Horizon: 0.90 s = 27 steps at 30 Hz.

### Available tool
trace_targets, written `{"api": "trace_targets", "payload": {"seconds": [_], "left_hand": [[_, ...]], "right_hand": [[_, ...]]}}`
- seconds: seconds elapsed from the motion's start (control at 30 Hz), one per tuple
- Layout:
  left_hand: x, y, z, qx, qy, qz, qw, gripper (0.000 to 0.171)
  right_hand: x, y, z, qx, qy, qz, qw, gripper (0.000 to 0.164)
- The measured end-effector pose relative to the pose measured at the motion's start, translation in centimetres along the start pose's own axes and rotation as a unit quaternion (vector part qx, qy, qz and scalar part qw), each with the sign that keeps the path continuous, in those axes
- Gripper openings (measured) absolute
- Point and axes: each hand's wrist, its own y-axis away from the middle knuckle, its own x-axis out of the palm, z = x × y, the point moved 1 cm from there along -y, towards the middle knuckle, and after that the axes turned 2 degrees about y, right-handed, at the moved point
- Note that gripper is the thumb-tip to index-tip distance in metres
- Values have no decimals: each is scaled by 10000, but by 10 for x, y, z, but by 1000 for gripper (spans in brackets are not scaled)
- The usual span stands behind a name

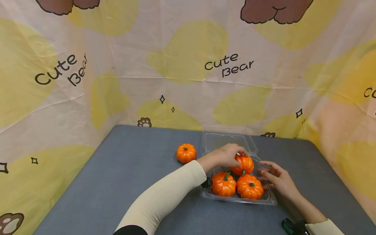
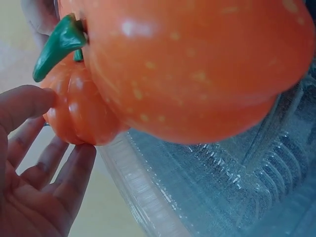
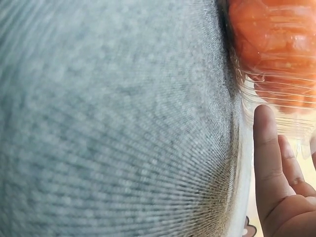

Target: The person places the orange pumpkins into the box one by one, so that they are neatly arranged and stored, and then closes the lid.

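My left hand (image 1: 228,155) grips a small orange pumpkin (image 1: 244,164) at the back right of a clear plastic clamshell box (image 1: 241,200). In the left wrist view, thumb and fingertips touch that pumpkin (image 2: 81,106) from two sides. Two more pumpkins with green stems sit in the box's front row, a left one (image 1: 224,184) and a right one (image 1: 250,187). Beside the box's right wall, my right hand (image 1: 279,179) has its fingers extended. In the right wrist view those fingers (image 3: 269,148) are close to the ridged clear wall; contact is hard to tell.
The box's clear lid (image 1: 227,141) lies open toward the back. Another orange pumpkin (image 1: 186,153) stands on the grey table (image 1: 132,169), left of the box. A printed cloth (image 1: 188,65) hangs behind and along the sides.
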Motion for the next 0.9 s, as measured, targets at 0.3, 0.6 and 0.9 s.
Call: {"api": "trace_targets", "payload": {"seconds": [0.3,0.6,0.9], "left_hand": [[0,5,-1,-82,-36,-51,9999,40],[-1,11,0,-212,136,-42,9997,41],[-8,20,2,-160,481,-210,9985,42]], "right_hand": [[1,1,0,-94,-37,46,9999,45],[2,0,3,61,125,-37,9999,47],[2,1,3,124,153,-70,9998,47]]}}
